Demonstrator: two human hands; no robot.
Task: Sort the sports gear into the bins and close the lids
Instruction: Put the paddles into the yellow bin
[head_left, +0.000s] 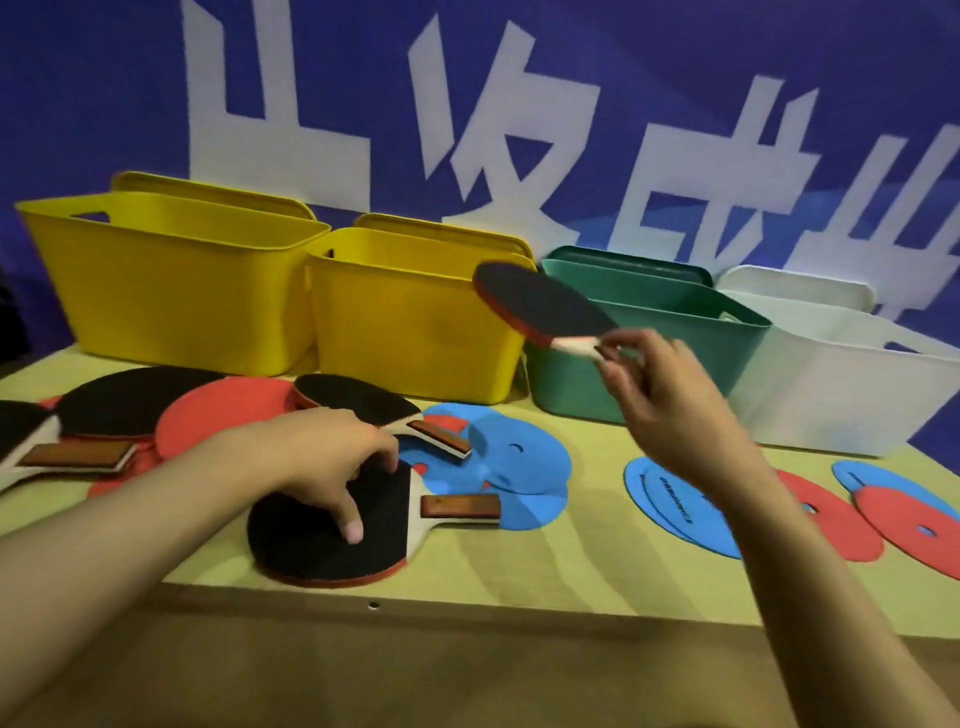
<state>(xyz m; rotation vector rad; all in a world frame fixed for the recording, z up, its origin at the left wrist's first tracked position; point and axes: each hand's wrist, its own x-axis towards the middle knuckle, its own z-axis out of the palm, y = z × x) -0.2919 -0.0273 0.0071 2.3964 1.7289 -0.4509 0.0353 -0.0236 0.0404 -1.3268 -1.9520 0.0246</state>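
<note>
Paddle (540, 304) in right hand (670, 400) (raised)

Two bare forearms, no sleeves in view, hands (332, 457) apparently ringless, short nails

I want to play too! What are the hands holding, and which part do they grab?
The right hand pinches a raised paddle by the end of its handle. The left hand rests on a paddle on the table, fingers curling at its edge, not lifting it.

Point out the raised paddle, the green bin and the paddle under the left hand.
raised paddle (537, 301), head view, black rubber face.
green bin (670, 358), head view, front wall.
paddle under left hand (311, 540), head view, black face.
</note>
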